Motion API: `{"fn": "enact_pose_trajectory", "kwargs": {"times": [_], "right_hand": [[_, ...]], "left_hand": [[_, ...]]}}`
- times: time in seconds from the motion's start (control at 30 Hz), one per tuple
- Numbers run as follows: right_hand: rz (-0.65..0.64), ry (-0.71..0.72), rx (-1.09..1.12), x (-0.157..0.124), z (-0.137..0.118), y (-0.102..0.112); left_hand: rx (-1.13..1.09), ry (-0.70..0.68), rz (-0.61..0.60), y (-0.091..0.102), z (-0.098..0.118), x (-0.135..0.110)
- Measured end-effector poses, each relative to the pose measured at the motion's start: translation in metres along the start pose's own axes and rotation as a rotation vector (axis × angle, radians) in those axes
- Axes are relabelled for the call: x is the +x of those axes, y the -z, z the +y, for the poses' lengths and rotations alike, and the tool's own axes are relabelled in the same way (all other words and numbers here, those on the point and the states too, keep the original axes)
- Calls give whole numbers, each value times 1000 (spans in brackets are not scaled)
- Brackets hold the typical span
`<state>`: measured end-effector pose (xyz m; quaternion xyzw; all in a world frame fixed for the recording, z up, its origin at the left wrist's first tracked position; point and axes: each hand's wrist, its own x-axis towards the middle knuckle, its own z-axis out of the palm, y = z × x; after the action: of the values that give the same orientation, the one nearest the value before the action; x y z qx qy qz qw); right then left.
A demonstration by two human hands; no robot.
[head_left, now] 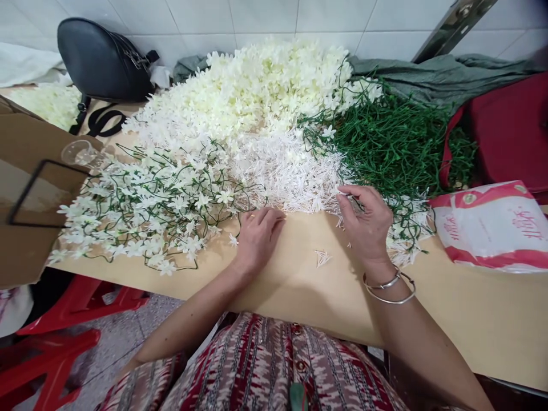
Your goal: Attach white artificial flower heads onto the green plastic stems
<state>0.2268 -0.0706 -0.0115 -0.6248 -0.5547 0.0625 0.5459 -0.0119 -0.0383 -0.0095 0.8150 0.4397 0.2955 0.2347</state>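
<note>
My left hand (258,235) rests on the table with its fingers curled together, beside the near edge of a heap of thin white plastic stamens (291,171). Whatever lies under those fingers is hidden. At the right end of this heap, my right hand (367,221) has thumb and forefinger brought together in a pinch; anything between the tips is too small to make out. Left of my left hand spreads a pile of white artificial flowers on green stems (171,200). Bare green plastic stems (394,142) are heaped beyond my right hand. A few loose stamens (322,258) lie between my hands.
Loose cream petals (274,80) form a mound at the back. A black bag (103,60), a clear cup (79,153) and a cardboard box (38,171) are on the left. To the right are a red bag (509,125) and a red-white packet (488,225). Red stools (64,354) stand below.
</note>
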Motion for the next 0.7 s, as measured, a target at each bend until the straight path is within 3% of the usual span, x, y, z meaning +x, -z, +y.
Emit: {"fn": "enact_pose_trajectory", "kwargs": {"times": [0.17, 0.27, 0.5, 0.7], "right_hand": [[11, -49, 45, -4, -5, -1], [-3, -86, 92, -5, -7, -1], [-142, -44, 141, -10, -17, -7], [-83, -51, 71, -13, -11, -9]], "left_hand": [[-681, 227, -18, -8, 14, 13], [-942, 361, -37, -11, 17, 18], [-1071, 404, -12, -12, 15, 15], [-1044, 369, 9, -15, 13, 13]]}}
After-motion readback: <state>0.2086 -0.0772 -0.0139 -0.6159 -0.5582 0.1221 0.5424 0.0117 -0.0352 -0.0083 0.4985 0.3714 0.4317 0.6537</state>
